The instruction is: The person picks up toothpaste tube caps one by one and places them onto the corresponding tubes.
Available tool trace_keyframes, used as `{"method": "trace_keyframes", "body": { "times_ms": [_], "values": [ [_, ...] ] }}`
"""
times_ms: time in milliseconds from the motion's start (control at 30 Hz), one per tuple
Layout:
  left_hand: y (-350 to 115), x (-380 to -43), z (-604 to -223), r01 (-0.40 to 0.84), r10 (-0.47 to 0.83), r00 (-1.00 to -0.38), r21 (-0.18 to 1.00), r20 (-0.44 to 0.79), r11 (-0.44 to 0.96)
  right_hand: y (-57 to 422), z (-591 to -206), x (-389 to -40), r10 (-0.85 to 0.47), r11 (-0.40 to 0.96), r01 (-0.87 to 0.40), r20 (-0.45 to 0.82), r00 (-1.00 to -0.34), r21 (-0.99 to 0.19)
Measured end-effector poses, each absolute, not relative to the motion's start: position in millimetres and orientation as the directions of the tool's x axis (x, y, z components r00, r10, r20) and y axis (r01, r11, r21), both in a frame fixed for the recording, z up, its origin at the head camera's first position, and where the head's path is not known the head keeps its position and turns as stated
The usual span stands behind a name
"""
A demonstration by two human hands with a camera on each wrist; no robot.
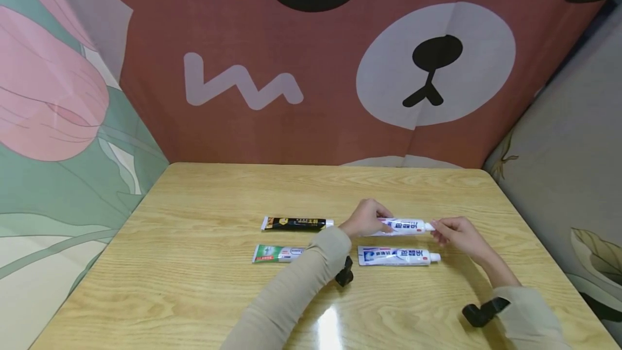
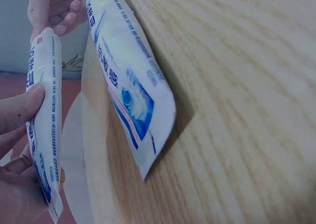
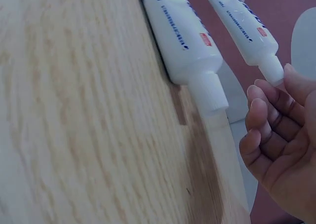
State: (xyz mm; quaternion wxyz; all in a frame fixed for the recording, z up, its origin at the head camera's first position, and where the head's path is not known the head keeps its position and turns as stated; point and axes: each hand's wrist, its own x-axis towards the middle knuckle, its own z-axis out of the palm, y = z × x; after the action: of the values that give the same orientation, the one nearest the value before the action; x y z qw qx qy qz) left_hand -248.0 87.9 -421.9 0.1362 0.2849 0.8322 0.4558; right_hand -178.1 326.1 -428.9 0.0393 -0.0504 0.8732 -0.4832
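Note:
My left hand (image 1: 366, 219) grips the body of a white and blue toothpaste tube (image 1: 407, 226), thumb on top, as the left wrist view also shows. At the tube's right end my right hand (image 1: 458, 234) pinches the white cap (image 3: 271, 68) between thumb and fingertips. The tube is raised off the table in both wrist views. A matching toothpaste tube (image 1: 394, 256) lies nearer the front, cap to the right, touched by neither hand.
Left of my left hand lies a black toothpaste tube (image 1: 296, 224). In front of it is a green and white tube (image 1: 277, 253), its right end hidden by the left sleeve (image 1: 296, 285). Everything is on a wooden table (image 1: 194, 296), with a printed cloth (image 1: 330, 134) behind.

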Motion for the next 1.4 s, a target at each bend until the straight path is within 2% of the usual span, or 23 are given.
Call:
{"method": "trace_keyframes", "body": {
  "times_ms": [300,733,1067,1400],
  "values": [
    [89.3,-249.9,-421.6,0.35,0.598,-0.801,0.834,0.03,0.427,331.5,-430.3,-173.8,-0.135,0.485,-0.123,0.065,-0.989,-0.866],
    [89.6,-251.1,-421.9,0.375,0.602,-0.797,0.817,0.044,0.437,327.4,-432.0,-179.1,-0.161,0.518,-0.134,0.058,-0.985,-0.845],
    [87.5,-249.3,-422.1,0.363,0.612,-0.791,0.829,0.033,0.425,328.1,-432.4,-176.3,-0.196,0.439,-0.177,0.098,-0.976,-0.881],
    [90.4,-248.2,-421.2,0.462,0.646,-0.758,0.771,0.086,0.439,326.5,-432.9,-179.9,-0.124,0.5,-0.077,0.016,-0.992,-0.862]
  ]
}}
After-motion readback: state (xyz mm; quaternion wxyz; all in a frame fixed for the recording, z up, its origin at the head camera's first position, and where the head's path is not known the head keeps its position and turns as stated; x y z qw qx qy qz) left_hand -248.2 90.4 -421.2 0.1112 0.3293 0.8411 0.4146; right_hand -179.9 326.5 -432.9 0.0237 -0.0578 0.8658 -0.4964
